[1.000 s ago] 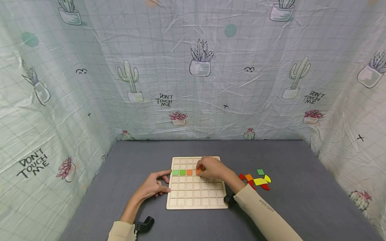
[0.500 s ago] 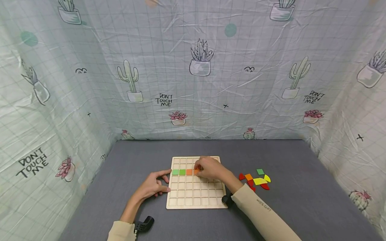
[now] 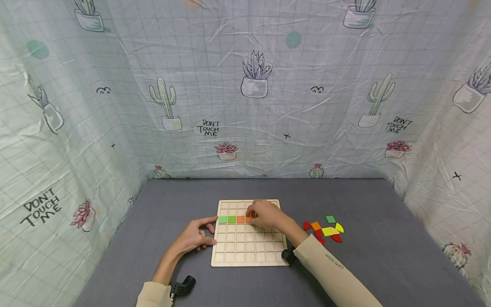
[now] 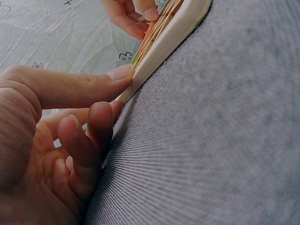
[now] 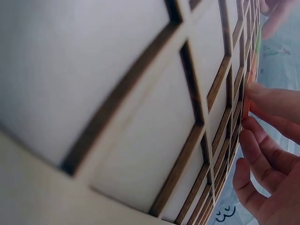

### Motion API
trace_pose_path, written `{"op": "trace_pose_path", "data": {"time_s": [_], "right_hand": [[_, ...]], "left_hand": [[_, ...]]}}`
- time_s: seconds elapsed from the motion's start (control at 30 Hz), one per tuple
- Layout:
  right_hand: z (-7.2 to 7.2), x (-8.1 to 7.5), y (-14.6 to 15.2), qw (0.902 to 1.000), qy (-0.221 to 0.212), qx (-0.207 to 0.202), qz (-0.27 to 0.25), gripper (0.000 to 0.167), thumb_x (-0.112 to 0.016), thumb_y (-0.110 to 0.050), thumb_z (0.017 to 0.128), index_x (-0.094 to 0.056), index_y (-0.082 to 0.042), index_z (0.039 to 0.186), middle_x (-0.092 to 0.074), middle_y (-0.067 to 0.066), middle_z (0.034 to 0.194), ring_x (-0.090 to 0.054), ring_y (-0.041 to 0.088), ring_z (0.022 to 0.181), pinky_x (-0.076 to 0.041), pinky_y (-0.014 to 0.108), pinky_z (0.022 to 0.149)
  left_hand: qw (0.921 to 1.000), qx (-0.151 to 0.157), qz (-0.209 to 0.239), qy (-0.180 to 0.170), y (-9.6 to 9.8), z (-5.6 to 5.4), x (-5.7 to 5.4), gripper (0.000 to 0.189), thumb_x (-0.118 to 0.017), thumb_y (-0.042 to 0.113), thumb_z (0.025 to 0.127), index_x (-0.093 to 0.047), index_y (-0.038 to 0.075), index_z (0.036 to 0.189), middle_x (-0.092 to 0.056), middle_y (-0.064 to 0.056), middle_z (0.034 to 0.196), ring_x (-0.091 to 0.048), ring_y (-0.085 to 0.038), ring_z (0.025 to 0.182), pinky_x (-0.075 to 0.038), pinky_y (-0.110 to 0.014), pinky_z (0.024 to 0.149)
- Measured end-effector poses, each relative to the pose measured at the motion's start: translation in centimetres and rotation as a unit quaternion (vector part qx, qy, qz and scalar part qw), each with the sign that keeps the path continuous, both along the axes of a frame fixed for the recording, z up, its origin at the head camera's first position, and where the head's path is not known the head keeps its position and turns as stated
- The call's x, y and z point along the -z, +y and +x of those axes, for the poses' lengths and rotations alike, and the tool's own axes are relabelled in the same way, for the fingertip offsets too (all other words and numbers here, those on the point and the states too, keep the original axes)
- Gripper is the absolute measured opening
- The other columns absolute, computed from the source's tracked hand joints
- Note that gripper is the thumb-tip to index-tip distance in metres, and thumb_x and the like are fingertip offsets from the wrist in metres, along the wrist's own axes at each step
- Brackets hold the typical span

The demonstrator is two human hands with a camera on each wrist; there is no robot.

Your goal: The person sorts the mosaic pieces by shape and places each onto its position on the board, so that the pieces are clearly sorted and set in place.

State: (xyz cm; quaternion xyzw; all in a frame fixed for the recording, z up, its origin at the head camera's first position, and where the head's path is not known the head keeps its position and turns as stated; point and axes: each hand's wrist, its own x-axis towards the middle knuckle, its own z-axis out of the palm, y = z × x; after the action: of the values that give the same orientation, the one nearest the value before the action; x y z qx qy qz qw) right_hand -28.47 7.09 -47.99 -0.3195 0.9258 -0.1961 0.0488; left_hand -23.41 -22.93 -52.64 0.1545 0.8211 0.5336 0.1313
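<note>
A wooden grid board lies on the grey table. One row holds two green tiles and an orange tile side by side. Right beside them, my right hand pinches another orange tile at the same row. In the right wrist view, the thumb touches that orange tile at the board's surface, with the index finger behind it. My left hand rests against the board's left edge, thumb and index finger spread apart along it; the left wrist view shows the thumb at the wooden rim.
Right of the board lies a loose group of flat pieces: a green one, an orange one, yellow ones and several red ones. A cactus-print curtain stands behind the table.
My right hand has shifted slightly left with the orange tile, closing up to the tile beside it, then stays nearly still. The left hand keeps its place on the board's edge.
</note>
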Motion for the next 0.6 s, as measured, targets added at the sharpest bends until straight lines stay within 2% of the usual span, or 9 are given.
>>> {"op": "trace_pose_path", "data": {"time_s": [0.6], "right_hand": [[0.10,-0.02,-0.12,1.0000,-0.004,0.003,-0.001,0.015,-0.077,-0.018,0.093,-0.079,-0.018,0.108,-0.070,0.000,0.101,-0.065,0.014,0.090,-0.054,0.031,0.074]], "left_hand": [[0.9999,-0.007,-0.002,-0.007,0.19,0.25,-0.36,0.080,-0.086,0.007,0.079,-0.052,0.005,0.151,-0.063,-0.018,0.102,-0.053,-0.010,0.051,-0.046,-0.026,0.041]]}}
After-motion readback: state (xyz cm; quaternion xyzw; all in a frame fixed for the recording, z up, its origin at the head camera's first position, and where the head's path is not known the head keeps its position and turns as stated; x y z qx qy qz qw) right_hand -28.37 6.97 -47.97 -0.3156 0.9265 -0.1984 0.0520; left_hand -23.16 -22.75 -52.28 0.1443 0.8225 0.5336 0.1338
